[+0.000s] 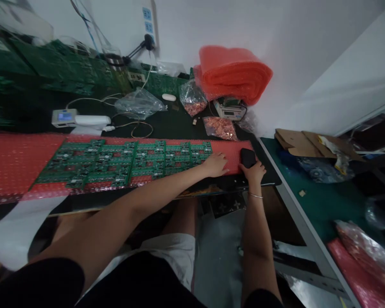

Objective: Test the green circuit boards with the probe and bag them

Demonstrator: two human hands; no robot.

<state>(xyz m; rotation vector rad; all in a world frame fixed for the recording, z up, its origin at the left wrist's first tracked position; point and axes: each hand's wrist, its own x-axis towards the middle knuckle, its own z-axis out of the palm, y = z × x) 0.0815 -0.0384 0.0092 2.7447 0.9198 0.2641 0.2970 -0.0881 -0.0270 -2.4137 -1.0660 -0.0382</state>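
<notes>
My left hand (215, 164) lies with fingers stretched out on the red bubble wrap (232, 149), beside the right end of a row of green circuit boards (149, 158). The boards lie flat on the wrap, side by side, and my left hand and forearm cover part of the rightmost ones. Farther right, my right hand (255, 172) grips a small black rounded object (247, 157) from its near side, at the right end of the wrap. What kind of object it is I cannot make out.
Behind the wrap are a cable (143, 124), clear plastic bags (141, 102), bags of small copper-coloured parts (220, 127) and a scale (229, 112) below a folded red bubble-wrap stack (232, 72). A white strip (22, 231) hangs over the table's front edge. Cardboard (303, 143) lies right.
</notes>
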